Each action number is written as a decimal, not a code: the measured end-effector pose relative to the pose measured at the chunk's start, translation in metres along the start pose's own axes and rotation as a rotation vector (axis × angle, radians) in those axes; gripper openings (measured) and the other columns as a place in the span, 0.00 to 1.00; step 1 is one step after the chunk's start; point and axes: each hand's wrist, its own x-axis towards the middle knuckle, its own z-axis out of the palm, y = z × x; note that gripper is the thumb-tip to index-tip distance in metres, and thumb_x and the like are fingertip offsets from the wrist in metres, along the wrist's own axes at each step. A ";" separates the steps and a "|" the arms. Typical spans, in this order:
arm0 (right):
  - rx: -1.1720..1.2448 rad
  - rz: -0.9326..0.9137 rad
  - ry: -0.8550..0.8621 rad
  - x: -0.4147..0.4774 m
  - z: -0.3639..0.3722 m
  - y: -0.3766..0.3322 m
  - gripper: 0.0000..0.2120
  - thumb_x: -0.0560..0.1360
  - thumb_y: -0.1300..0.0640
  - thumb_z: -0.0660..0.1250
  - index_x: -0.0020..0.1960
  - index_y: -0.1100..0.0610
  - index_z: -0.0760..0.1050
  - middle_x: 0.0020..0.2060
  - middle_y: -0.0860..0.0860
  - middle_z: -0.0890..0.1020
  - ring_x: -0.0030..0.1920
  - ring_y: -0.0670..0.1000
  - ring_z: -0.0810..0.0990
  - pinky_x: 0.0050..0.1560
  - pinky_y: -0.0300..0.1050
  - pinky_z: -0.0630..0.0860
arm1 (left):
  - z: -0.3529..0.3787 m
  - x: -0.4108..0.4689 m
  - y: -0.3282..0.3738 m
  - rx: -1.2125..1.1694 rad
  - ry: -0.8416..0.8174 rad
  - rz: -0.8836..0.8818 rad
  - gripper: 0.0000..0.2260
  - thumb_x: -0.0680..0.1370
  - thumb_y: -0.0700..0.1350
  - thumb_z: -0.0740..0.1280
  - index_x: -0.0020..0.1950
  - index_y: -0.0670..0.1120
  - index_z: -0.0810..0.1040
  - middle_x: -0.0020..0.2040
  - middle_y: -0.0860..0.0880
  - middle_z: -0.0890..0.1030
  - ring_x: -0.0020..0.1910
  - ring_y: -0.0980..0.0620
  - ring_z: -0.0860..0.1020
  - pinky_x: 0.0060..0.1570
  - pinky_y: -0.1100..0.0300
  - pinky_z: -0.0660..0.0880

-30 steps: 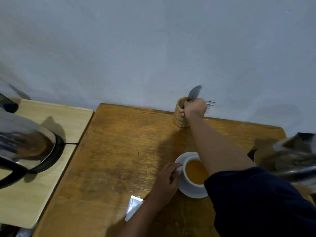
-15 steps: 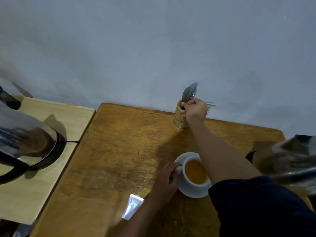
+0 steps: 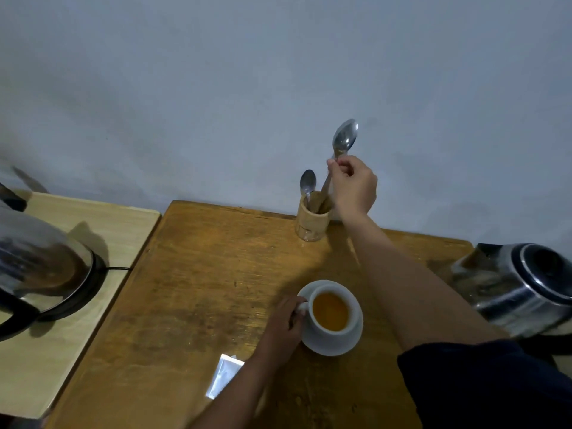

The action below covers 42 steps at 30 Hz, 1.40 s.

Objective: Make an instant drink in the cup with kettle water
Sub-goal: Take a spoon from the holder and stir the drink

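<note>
Table (image 3: 201, 289) centre bare — free passage; kettle (image 3: 520, 286) crowds right edge; holder (image 3: 311, 222) at wall.

A brown table (image 3: 216, 289) is carrying a holder (image 3: 311, 222) far, saucer (image 3: 332, 343) and sachet (image 3: 224, 376) near, kettle (image 3: 520, 289) right.

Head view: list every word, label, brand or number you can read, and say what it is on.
None can be read.
Sachet: silvery face, no print visible.
Left kettle and right kettle: only blurred reflections, no label visible.
Cup, saucer, holder, spoon in the right hand: plain, no markings.
</note>
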 end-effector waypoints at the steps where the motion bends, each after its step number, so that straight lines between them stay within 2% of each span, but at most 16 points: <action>1: -0.013 -0.053 0.011 0.001 -0.012 -0.008 0.08 0.73 0.48 0.67 0.45 0.52 0.81 0.36 0.44 0.81 0.40 0.47 0.78 0.36 0.40 0.72 | 0.000 0.000 0.003 0.010 -0.008 -0.011 0.08 0.79 0.44 0.60 0.54 0.51 0.76 0.50 0.55 0.79 0.50 0.62 0.76 0.45 0.73 0.70; 4: -0.026 -0.175 -0.041 0.005 -0.049 -0.025 0.09 0.74 0.48 0.66 0.44 0.51 0.81 0.36 0.46 0.82 0.40 0.48 0.80 0.39 0.44 0.74 | -0.001 0.002 0.009 0.062 -0.031 -0.045 0.08 0.78 0.43 0.60 0.53 0.50 0.76 0.49 0.54 0.78 0.49 0.60 0.76 0.44 0.69 0.71; 7: -0.014 -0.188 -0.237 0.003 -0.081 -0.026 0.08 0.75 0.51 0.65 0.42 0.53 0.80 0.31 0.47 0.79 0.34 0.50 0.78 0.39 0.48 0.75 | -0.001 0.002 0.013 0.087 -0.028 -0.079 0.09 0.79 0.44 0.59 0.55 0.47 0.76 0.52 0.49 0.78 0.51 0.53 0.76 0.45 0.65 0.71; 9: -0.070 -0.166 -0.358 -0.008 -0.100 -0.018 0.09 0.75 0.54 0.65 0.42 0.57 0.80 0.31 0.49 0.78 0.33 0.50 0.76 0.38 0.48 0.73 | 0.003 -0.001 0.017 0.102 -0.008 -0.087 0.12 0.78 0.48 0.57 0.56 0.45 0.76 0.53 0.46 0.78 0.51 0.51 0.75 0.45 0.60 0.70; 13: -0.288 -0.034 -0.568 -0.045 -0.122 0.011 0.09 0.73 0.58 0.66 0.42 0.64 0.81 0.39 0.56 0.82 0.40 0.51 0.78 0.42 0.42 0.72 | 0.012 -0.006 0.023 0.090 0.083 -0.149 0.10 0.79 0.41 0.58 0.57 0.43 0.75 0.54 0.44 0.78 0.53 0.48 0.75 0.49 0.58 0.70; 17: -0.507 0.094 -0.954 -0.075 -0.136 0.037 0.08 0.73 0.62 0.64 0.42 0.65 0.81 0.35 0.54 0.80 0.30 0.46 0.73 0.31 0.38 0.69 | 0.015 -0.006 0.032 0.076 0.113 -0.191 0.07 0.78 0.39 0.58 0.52 0.45 0.74 0.51 0.45 0.77 0.50 0.48 0.74 0.45 0.59 0.68; 19: -0.566 0.117 -1.052 -0.084 -0.140 0.047 0.09 0.75 0.63 0.62 0.41 0.66 0.79 0.32 0.55 0.77 0.29 0.48 0.72 0.30 0.39 0.70 | 0.014 -0.006 0.034 0.078 0.107 -0.190 0.07 0.78 0.38 0.58 0.50 0.46 0.73 0.50 0.46 0.76 0.48 0.48 0.74 0.40 0.59 0.70; 22: -0.610 0.097 -1.066 -0.092 -0.138 0.057 0.16 0.73 0.65 0.62 0.28 0.56 0.69 0.25 0.51 0.70 0.28 0.51 0.72 0.31 0.43 0.69 | 0.014 -0.005 0.034 0.069 0.104 -0.199 0.06 0.77 0.38 0.58 0.49 0.47 0.73 0.48 0.46 0.76 0.47 0.49 0.73 0.42 0.64 0.69; 24: -0.639 0.096 -1.070 -0.097 -0.133 0.061 0.18 0.72 0.66 0.62 0.26 0.55 0.64 0.24 0.52 0.66 0.28 0.52 0.71 0.32 0.45 0.68 | 0.014 -0.004 0.033 0.061 0.106 -0.213 0.06 0.77 0.38 0.58 0.49 0.46 0.73 0.48 0.46 0.76 0.47 0.48 0.73 0.41 0.63 0.69; 26: -0.680 0.108 -1.069 -0.100 -0.127 0.066 0.16 0.73 0.65 0.62 0.27 0.56 0.66 0.25 0.53 0.70 0.29 0.52 0.77 0.33 0.45 0.73 | 0.013 -0.003 0.032 0.058 0.102 -0.223 0.06 0.77 0.39 0.58 0.49 0.46 0.74 0.49 0.45 0.77 0.47 0.48 0.74 0.42 0.63 0.69; 28: -0.754 0.020 -1.010 -0.103 -0.123 0.068 0.10 0.73 0.64 0.63 0.32 0.57 0.74 0.30 0.54 0.77 0.36 0.53 0.81 0.38 0.46 0.77 | 0.012 -0.003 0.032 0.062 0.096 -0.227 0.06 0.78 0.39 0.58 0.50 0.46 0.74 0.49 0.45 0.77 0.48 0.49 0.73 0.42 0.62 0.70; 30: -0.826 -0.108 -0.912 -0.105 -0.121 0.067 0.05 0.73 0.61 0.65 0.39 0.57 0.77 0.38 0.54 0.81 0.42 0.53 0.81 0.40 0.47 0.78 | 0.012 -0.002 0.033 0.059 0.092 -0.231 0.06 0.78 0.40 0.58 0.50 0.47 0.73 0.50 0.46 0.76 0.48 0.49 0.73 0.42 0.63 0.70; 32: -0.818 -0.164 -0.845 -0.106 -0.121 0.066 0.05 0.73 0.60 0.65 0.40 0.57 0.78 0.39 0.54 0.81 0.43 0.53 0.80 0.39 0.46 0.76 | 0.012 -0.002 0.034 0.050 0.090 -0.240 0.06 0.78 0.39 0.58 0.50 0.47 0.74 0.49 0.46 0.76 0.47 0.50 0.73 0.42 0.63 0.70; 37: -0.576 -0.113 -0.780 -0.105 -0.122 0.069 0.05 0.71 0.64 0.69 0.45 0.61 0.83 0.43 0.55 0.85 0.42 0.48 0.81 0.45 0.44 0.81 | 0.011 -0.002 0.033 0.058 0.086 -0.232 0.06 0.78 0.39 0.58 0.49 0.46 0.74 0.49 0.46 0.76 0.47 0.49 0.73 0.42 0.61 0.70; 40: -0.409 -0.053 -0.805 -0.107 -0.127 0.070 0.06 0.72 0.64 0.70 0.48 0.63 0.83 0.42 0.56 0.86 0.37 0.44 0.80 0.39 0.33 0.78 | 0.010 -0.001 0.032 0.068 0.071 -0.220 0.06 0.78 0.39 0.58 0.50 0.46 0.74 0.49 0.46 0.76 0.47 0.49 0.73 0.42 0.58 0.70; 42: -0.311 -0.073 -0.830 -0.111 -0.128 0.072 0.07 0.74 0.61 0.68 0.49 0.63 0.82 0.41 0.58 0.86 0.32 0.40 0.80 0.39 0.33 0.79 | 0.010 -0.001 0.031 0.061 0.071 -0.220 0.06 0.78 0.39 0.58 0.50 0.45 0.74 0.49 0.45 0.76 0.47 0.49 0.73 0.41 0.59 0.69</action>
